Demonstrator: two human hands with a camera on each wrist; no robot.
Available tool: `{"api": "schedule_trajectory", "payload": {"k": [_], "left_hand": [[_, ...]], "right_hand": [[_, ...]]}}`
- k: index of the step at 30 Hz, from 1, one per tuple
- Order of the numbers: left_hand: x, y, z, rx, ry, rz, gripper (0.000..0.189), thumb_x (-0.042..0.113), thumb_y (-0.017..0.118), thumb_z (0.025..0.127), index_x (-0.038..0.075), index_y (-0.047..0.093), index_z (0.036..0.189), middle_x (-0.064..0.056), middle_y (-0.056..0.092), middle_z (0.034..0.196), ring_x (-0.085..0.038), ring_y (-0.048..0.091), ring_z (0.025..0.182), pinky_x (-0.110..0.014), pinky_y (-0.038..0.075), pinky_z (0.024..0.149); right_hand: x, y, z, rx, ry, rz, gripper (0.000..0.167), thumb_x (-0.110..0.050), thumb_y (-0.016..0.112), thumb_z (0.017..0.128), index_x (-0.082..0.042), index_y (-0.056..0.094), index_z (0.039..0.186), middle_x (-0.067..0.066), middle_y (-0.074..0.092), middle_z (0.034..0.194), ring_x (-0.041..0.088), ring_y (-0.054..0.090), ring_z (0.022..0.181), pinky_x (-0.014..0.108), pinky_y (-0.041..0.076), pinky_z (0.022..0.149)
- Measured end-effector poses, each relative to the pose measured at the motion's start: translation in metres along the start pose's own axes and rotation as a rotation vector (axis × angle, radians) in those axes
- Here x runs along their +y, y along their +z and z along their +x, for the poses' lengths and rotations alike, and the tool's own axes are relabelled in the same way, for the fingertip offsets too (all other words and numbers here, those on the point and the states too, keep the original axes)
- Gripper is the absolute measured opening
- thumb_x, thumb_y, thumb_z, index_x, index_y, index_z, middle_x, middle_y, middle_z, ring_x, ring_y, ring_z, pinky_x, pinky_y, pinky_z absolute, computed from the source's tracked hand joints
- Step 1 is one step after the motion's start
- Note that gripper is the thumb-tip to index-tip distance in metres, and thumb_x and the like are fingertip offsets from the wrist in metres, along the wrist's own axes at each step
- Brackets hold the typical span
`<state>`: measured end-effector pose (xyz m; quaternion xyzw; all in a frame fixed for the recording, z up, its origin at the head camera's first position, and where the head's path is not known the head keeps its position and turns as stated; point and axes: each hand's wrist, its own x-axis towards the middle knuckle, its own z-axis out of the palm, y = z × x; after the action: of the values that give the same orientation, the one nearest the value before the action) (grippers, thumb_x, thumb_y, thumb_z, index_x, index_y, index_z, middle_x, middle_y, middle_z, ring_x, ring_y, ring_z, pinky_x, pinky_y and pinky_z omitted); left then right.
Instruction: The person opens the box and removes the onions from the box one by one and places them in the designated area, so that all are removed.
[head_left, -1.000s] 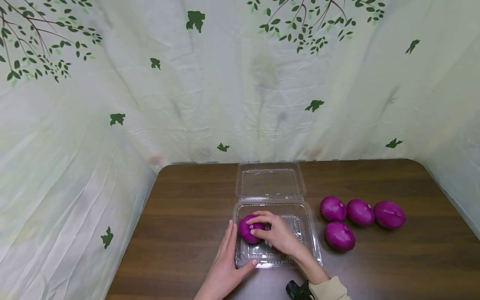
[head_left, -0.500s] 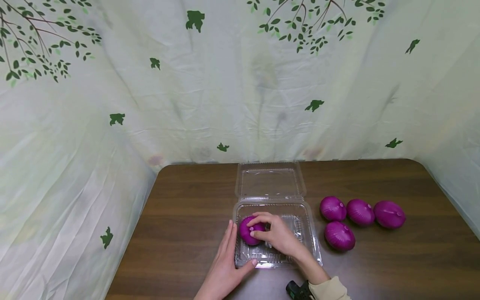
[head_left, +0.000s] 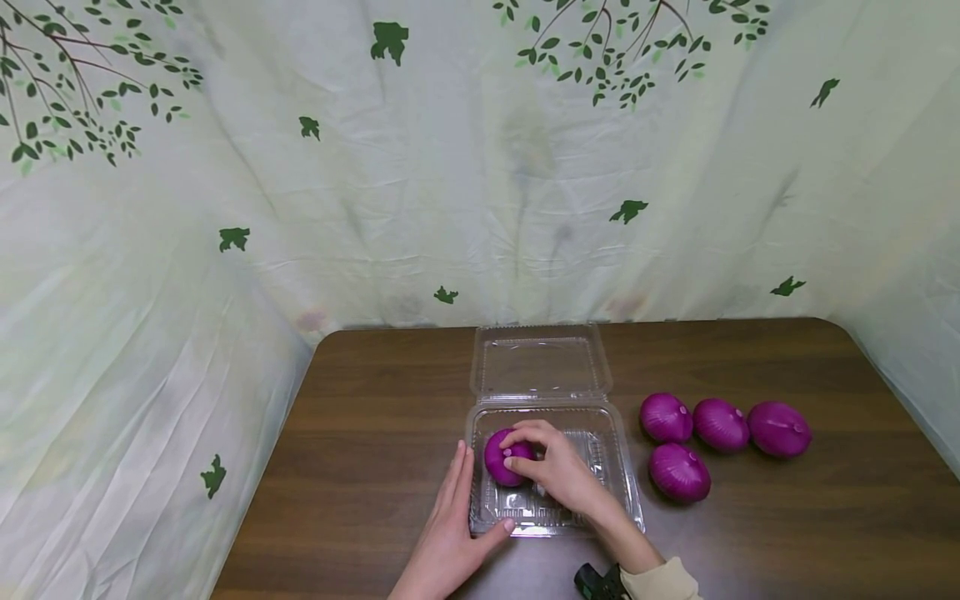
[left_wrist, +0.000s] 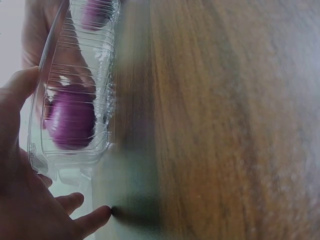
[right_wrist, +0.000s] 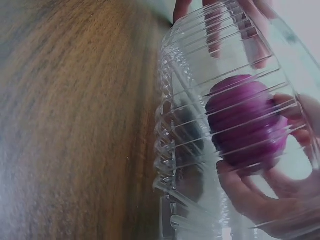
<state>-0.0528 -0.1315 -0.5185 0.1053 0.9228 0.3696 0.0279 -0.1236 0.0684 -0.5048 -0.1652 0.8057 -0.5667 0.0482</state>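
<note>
In the head view my right hand (head_left: 558, 471) grips a purple-red onion (head_left: 497, 458) by its upper side, fingers and thumb around it. That onion sits inside the left part of a clear plastic clamshell container (head_left: 558, 525), whose lid (head_left: 540, 364) lies folded back. Through the ribbed wall in the right wrist view, the onion (right_wrist: 242, 120) shows between the right fingers (right_wrist: 237, 190). My left hand (head_left: 453, 529) rests against the container's left wall with fingers straight, its thumb at the front rim. The left wrist view shows the onion (left_wrist: 73, 117) through the clear side.
Several more purple-red onions lie on the wooden table (head_left: 390, 400) right of the container: one nearer onion (head_left: 679, 472), and a row behind it ending at the rightmost onion (head_left: 780, 429). A leaf-patterned white curtain (head_left: 480, 167) hangs behind the table.
The held onion and my right hand have shifted slightly to the right inside the container. My left hand and the loose onions stay where they were.
</note>
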Motion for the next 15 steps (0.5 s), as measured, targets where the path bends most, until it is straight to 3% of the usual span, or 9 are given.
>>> {"api": "schedule_trajectory", "payload": {"k": [8, 15], "left_hand": [[0.001, 0.000, 0.000, -0.004, -0.003, -0.005, 0.105, 0.060, 0.069, 0.083, 0.018, 0.010, 0.160, 0.000, 0.003, 0.165, -0.027, 0.013, 0.148, -0.058, 0.028, 0.110], [0.002, -0.001, 0.000, -0.016, -0.011, -0.012, 0.106, 0.058, 0.070, 0.083, 0.018, 0.009, 0.160, -0.001, 0.003, 0.165, -0.029, 0.013, 0.148, -0.060, 0.027, 0.109]], "right_hand": [[-0.004, -0.004, -0.006, 0.043, 0.018, 0.058, 0.017, -0.013, 0.076, 0.085, -0.021, 0.073, 0.101, 0.013, 0.056, 0.132, 0.035, 0.053, 0.121, 0.052, 0.046, 0.099], [-0.011, -0.015, -0.018, 0.087, 0.044, 0.094, 0.017, -0.016, 0.076, 0.087, -0.023, 0.072, 0.101, 0.011, 0.054, 0.136, 0.032, 0.052, 0.123, 0.036, 0.053, 0.090]]}}
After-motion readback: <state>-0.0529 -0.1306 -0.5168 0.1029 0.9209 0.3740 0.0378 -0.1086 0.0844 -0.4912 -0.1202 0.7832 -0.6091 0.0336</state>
